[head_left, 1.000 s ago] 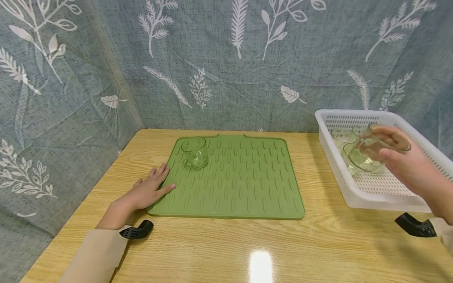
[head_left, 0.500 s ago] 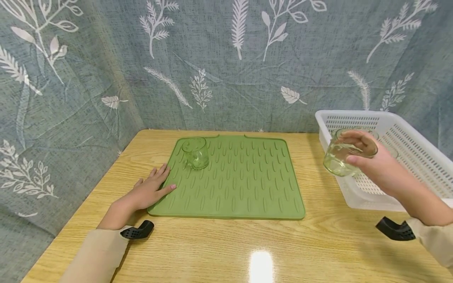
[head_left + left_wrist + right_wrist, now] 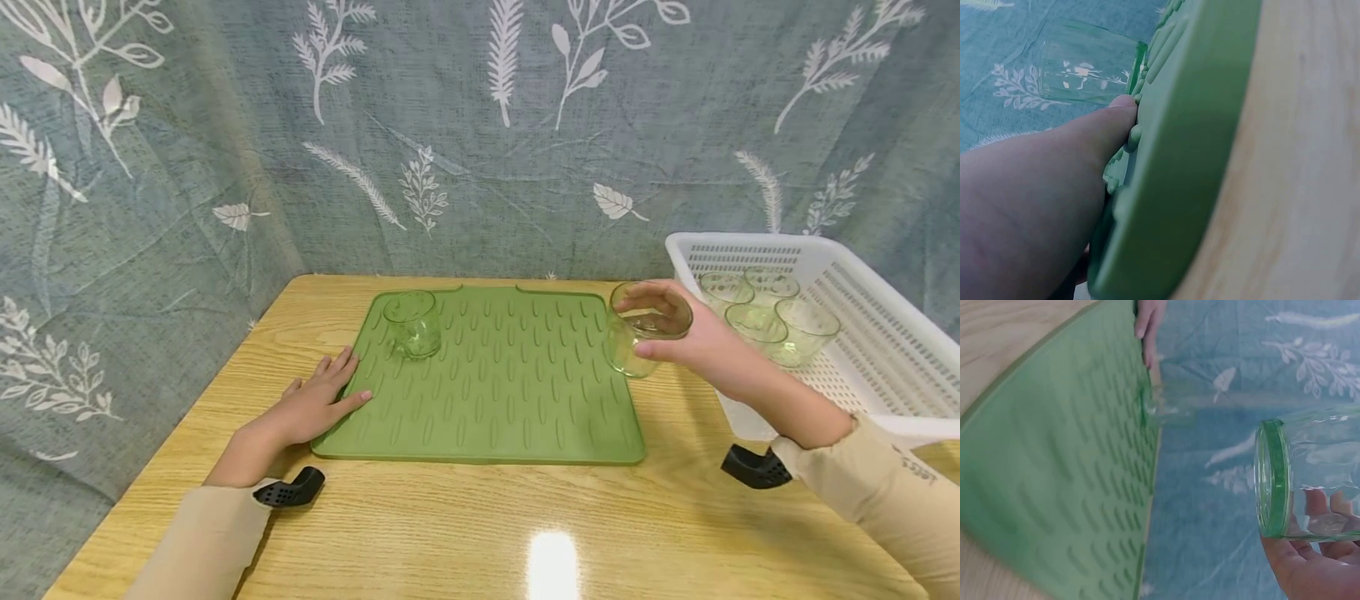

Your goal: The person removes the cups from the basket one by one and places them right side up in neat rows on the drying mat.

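Note:
My right hand (image 3: 678, 329) grips a clear green drinking glass (image 3: 626, 346), held upright in the air over the right edge of the green ribbed mat (image 3: 510, 392). In the right wrist view, fingers curl round this glass (image 3: 1310, 462), whose thick base is apart from the mat (image 3: 1054, 450). My left hand (image 3: 318, 404) lies flat at the mat's left edge, fingers spread and the thumb on the mat. Another green glass (image 3: 415, 333) stands upright on the mat's far left part; the left wrist view has this glass (image 3: 1088, 65) just past my thumb.
A white perforated plastic basket (image 3: 892, 292) stands at the right of the wooden table (image 3: 420, 525). Several green glasses (image 3: 806, 333) stand together in its left part. Behind the table hangs a blue-grey leaf-patterned cloth (image 3: 480, 200).
My right hand has carried the glass leftward, out from over the basket to the mat's right edge. The left hand and the glass on the mat have stayed in place.

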{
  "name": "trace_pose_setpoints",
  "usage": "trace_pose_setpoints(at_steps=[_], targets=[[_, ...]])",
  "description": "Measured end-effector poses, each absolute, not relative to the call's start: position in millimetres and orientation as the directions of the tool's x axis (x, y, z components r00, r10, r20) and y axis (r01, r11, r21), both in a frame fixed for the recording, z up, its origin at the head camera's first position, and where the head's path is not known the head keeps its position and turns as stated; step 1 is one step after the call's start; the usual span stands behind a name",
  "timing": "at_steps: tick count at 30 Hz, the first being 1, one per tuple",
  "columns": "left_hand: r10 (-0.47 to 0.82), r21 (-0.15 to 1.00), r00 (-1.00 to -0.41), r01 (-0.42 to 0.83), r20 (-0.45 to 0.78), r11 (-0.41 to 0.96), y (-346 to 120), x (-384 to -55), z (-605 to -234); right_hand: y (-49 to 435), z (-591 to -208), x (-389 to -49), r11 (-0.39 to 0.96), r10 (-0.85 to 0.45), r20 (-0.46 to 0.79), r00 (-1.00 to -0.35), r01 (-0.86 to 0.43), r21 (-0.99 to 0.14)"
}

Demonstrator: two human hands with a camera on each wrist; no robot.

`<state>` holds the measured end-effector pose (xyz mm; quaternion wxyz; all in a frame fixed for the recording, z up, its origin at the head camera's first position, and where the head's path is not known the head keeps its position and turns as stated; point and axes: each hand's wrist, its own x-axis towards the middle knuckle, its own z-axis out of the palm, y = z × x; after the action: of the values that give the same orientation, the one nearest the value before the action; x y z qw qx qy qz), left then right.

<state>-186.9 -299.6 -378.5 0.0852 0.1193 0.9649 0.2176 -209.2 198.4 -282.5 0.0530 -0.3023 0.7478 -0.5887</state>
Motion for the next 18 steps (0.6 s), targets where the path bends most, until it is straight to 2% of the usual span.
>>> trace_pose_setpoints(at_steps=[18], targets=[[0.274,0.455,-0.955,0.195,-0.114,0.869,-298.7,-185.1,-375.8,107.8,-275.9,-233.4,0.074,-0.564,0.208,-0.8,-0.299,-0.951]])
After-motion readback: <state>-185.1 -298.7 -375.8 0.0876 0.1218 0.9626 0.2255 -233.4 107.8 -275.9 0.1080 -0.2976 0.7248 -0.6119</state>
